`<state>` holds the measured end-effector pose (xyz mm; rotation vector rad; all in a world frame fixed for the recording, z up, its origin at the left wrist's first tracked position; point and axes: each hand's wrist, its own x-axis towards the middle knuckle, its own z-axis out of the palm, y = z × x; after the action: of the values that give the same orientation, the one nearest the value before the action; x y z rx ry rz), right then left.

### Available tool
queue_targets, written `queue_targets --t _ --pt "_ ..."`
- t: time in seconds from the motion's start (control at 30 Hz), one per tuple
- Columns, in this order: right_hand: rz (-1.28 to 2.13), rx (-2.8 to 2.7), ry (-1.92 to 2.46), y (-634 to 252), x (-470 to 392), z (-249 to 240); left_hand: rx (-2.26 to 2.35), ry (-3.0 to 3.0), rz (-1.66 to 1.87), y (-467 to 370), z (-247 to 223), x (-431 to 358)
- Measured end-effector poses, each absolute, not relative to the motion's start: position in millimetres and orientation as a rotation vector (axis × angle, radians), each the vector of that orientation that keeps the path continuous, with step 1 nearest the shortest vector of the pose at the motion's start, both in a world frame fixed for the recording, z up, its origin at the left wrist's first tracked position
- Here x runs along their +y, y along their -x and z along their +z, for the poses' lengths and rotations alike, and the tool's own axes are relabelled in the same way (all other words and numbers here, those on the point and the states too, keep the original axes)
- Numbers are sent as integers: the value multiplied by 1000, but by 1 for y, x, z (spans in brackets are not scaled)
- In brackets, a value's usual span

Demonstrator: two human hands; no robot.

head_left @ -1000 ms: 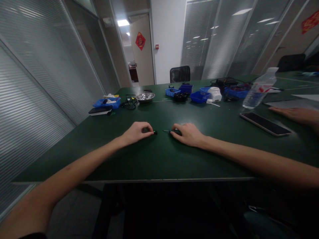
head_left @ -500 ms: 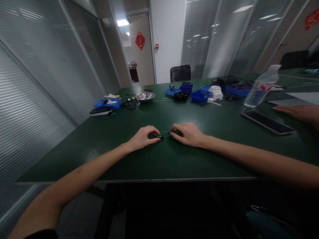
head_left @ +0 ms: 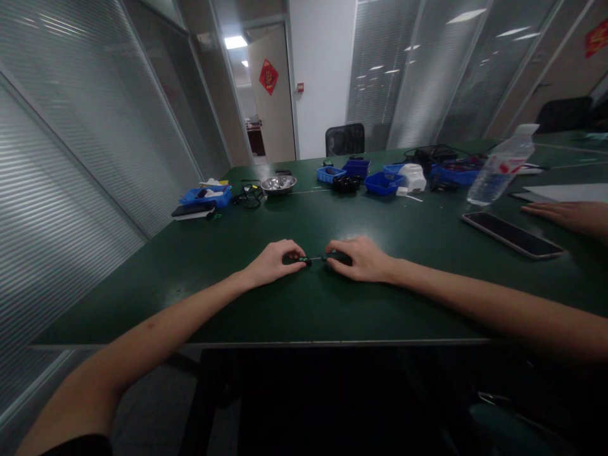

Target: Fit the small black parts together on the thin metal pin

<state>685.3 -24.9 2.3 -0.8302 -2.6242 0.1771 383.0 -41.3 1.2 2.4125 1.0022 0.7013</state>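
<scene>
My left hand point(head_left: 274, 263) rests low over the green table point(head_left: 266, 316), thumb and fingers pinched on a small black piece point(head_left: 304, 260) with green marks. Opposite it, my right hand point(head_left: 361, 259) is closed on the dark handle of a small screwdriver point(head_left: 317, 258). Its thin metal shaft points left, and the tip meets or nearly meets the right end of the black piece. Whether it sits in a screw is too small to tell. My fingers hide part of both things.
A phone point(head_left: 513, 234), a water bottle point(head_left: 501, 166) and another person's hand point(head_left: 565, 214) are at the right. Farther back stand a metal bowl point(head_left: 278, 185), a blue tray point(head_left: 382, 183), a white object point(head_left: 413, 177) and cables. Another blue tray point(head_left: 206, 197) is at the left.
The screwdriver's shaft has come down slightly and now lines up with the black piece's right end. My right hand has shifted a little; my left hand keeps its place.
</scene>
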Motion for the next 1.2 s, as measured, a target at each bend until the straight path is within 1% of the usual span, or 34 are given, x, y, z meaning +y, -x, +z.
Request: queue_targets --t 0.47,1.03,1.2 --pt "133 -2647 891 -684 -25 2 1020 -2408 708 -382 1 -41" --pt "199 -2712 764 -684 -27 6 943 -2334 687 -380 -5 -37" --pt "174 -2743 706 -685 -26 4 928 -2292 626 -383 -6 -34"
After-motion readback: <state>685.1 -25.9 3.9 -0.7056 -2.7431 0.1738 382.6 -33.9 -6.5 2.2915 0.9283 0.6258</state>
